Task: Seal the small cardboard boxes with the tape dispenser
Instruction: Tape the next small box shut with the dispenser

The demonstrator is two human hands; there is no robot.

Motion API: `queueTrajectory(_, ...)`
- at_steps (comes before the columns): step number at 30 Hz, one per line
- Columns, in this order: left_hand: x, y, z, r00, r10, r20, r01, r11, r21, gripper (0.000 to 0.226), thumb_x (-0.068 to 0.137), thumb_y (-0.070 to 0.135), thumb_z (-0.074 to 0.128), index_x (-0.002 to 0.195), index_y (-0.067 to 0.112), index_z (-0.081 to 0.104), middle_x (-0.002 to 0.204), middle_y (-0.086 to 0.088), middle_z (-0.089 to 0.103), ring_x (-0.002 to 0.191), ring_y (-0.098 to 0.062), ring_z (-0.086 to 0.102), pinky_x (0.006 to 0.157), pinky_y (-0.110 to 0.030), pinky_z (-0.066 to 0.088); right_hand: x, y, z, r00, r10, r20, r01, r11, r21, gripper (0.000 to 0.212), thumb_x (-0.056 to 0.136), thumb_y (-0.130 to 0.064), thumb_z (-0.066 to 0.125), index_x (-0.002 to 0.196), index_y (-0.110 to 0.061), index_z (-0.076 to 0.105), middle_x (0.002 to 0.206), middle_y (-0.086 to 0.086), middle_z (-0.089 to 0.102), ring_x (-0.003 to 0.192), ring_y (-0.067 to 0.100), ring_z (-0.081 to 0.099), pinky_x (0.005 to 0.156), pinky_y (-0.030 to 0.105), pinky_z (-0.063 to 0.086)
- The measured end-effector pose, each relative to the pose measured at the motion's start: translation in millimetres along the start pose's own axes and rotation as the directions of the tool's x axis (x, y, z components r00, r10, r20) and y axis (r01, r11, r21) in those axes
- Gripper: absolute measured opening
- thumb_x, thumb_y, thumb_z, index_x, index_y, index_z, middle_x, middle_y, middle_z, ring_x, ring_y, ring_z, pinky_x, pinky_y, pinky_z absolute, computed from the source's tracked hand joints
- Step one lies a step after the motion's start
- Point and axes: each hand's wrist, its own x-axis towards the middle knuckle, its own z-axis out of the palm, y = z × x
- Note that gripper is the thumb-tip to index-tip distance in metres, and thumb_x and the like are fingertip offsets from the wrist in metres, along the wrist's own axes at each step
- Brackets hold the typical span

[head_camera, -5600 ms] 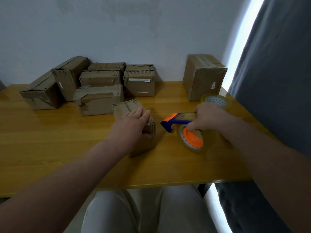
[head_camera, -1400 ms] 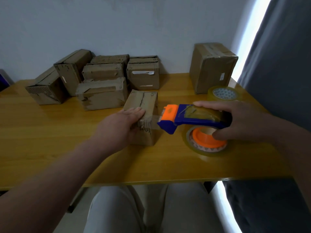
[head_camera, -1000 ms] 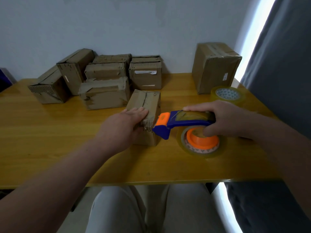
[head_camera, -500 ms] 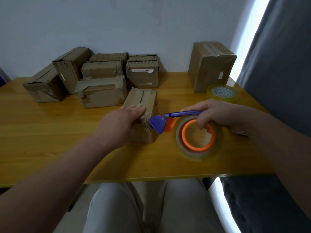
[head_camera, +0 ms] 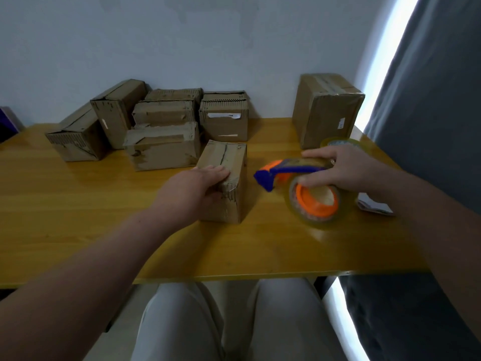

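Small cardboard box (head_camera: 234, 165) sits mid-way across the desk (head_camera: 78, 204), just apart from the tape dispenser (head_camera: 316, 201) at its 3 o'clock. The left grip (head_camera: 192, 188) lies released on its near top edge, straight fingers pressing down. The right grip (head_camera: 346, 170) is clenched round the tape dispenser. More boxes (head_camera: 161, 147) cluster at 11 o'clock, a larger box (head_camera: 325, 113) at 1 o'clock.
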Motion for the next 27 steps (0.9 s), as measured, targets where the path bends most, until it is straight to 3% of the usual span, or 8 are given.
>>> queueTrajectory(2, -2.3, -0.5, -0.5, 0.998, 0.008, -0.067, -0.010, 1.000, -0.027, 0.049, 0.092, 0.020, 0.058, 0.138, 0.029, 0.045, 0.143, 0.007, 0.047, 0.134, -0.014, 0.040, 0.111, -0.033, 0.030, 2.9, 2.1, 2.7, 0.993, -0.033, -0.110, 0.029, 0.999, -0.038, 0.084, 0.071, -0.057, 0.070, 0.144, -0.030, 0.038, 0.131, 0.004, 0.047, 0.114, 0.023, 0.050, 0.095, 0.041, 0.047)
queueTrajectory(5, -3.8, 4.4, -2.0, 0.988, -0.002, -0.154, -0.004, 0.999, -0.043, 0.033, 0.093, 0.019, 0.057, 0.125, 0.025, 0.061, 0.126, 0.002, 0.062, 0.117, -0.020, 0.055, 0.097, -0.036, 0.046, 9.5, 10.8, 17.9, 0.973, -0.116, -0.200, 0.074, 0.976, -0.204, 0.065, 0.093, -0.033, 0.058, 0.150, -0.026, 0.027, 0.124, 0.013, 0.053, 0.104, 0.025, 0.054, 0.085, 0.038, 0.048)
queueTrajectory(9, 5.3, 5.4, -18.6, 0.980, -0.058, -0.192, 0.042, 0.995, -0.089, 0.028, 0.095, 0.014, 0.053, 0.119, 0.021, 0.066, 0.119, -0.003, 0.065, 0.110, -0.023, 0.059, 0.090, -0.039, 0.049, 15.7, 20.0, 40.1, 0.992, -0.070, -0.102, 0.021, 0.906, -0.423, 0.067, 0.095, -0.022, 0.051, 0.152, -0.029, 0.018, 0.123, 0.010, 0.049, 0.107, 0.023, 0.051, 0.087, 0.039, 0.047)
queueTrajectory(12, 16.4, 2.4, -44.6, 0.967, -0.099, -0.236, 0.069, 0.989, -0.134, 0.027, 0.096, 0.014, 0.050, 0.116, 0.021, 0.067, 0.112, -0.003, 0.067, 0.102, -0.019, 0.059, 0.080, -0.029, 0.046, 13.8, 14.6, 48.0, 0.998, -0.052, -0.019, 0.033, 0.835, -0.549, 0.065, 0.093, -0.027, 0.055, 0.151, -0.028, 0.023, 0.135, 0.009, 0.046, 0.121, 0.024, 0.046, 0.094, 0.035, 0.045)
queueTrajectory(15, 26.6, 2.1, -71.4, 0.972, -0.082, -0.221, 0.054, 0.990, -0.132, 0.024, 0.096, 0.015, 0.050, 0.110, 0.021, 0.069, 0.111, 0.001, 0.067, 0.101, -0.014, 0.057, 0.079, -0.022, 0.037, 13.3, 1.5, 44.0, 0.988, -0.146, -0.052, 0.079, 0.762, -0.643, 0.052, 0.092, -0.040, 0.055, 0.141, -0.027, 0.043, 0.116, 0.005, 0.047, 0.113, 0.023, 0.046, 0.090, 0.035, 0.046)
queueTrajectory(21, 37.4, 15.1, -81.0, 0.999, 0.024, 0.021, -0.023, 0.998, -0.053, 0.019, 0.094, 0.021, 0.054, 0.106, 0.024, 0.069, 0.112, 0.005, 0.065, 0.096, -0.008, 0.053, 0.079, -0.020, 0.035, 1.9, -42.4, 34.0, 0.947, -0.304, -0.104, 0.276, 0.935, -0.221, 0.037, 0.095, -0.036, 0.054, 0.131, -0.027, 0.055, 0.118, -0.006, 0.057, 0.102, 0.006, 0.050, 0.086, 0.024, 0.040)
queueTrajectory(24, 35.5, 24.0, -63.3, 0.993, 0.023, -0.112, -0.017, 0.998, 0.053, 0.031, 0.088, 0.032, 0.061, 0.119, 0.028, 0.060, 0.124, 0.008, 0.057, 0.114, -0.012, 0.048, 0.098, -0.029, 0.034, -2.0, -52.3, 37.3, 0.959, -0.282, -0.027, 0.281, 0.959, -0.033, 0.034, 0.095, -0.033, 0.054, 0.129, -0.027, 0.057, 0.113, -0.012, 0.060, 0.100, 0.007, 0.057, 0.084, 0.025, 0.046)
queueTrajectory(27, 21.1, 28.1, -55.5, 0.960, 0.055, -0.274, -0.032, 0.996, 0.085, 0.034, 0.085, 0.037, 0.064, 0.118, 0.029, 0.058, 0.121, 0.010, 0.051, 0.113, -0.011, 0.044, 0.089, -0.024, 0.036, -3.0, -49.3, 41.3, 0.963, -0.268, -0.012, 0.269, 0.960, 0.074, 0.031, 0.095, -0.027, 0.057, 0.125, -0.022, 0.061, 0.112, -0.008, 0.065, 0.103, 0.007, 0.059, 0.094, 0.031, 0.048)
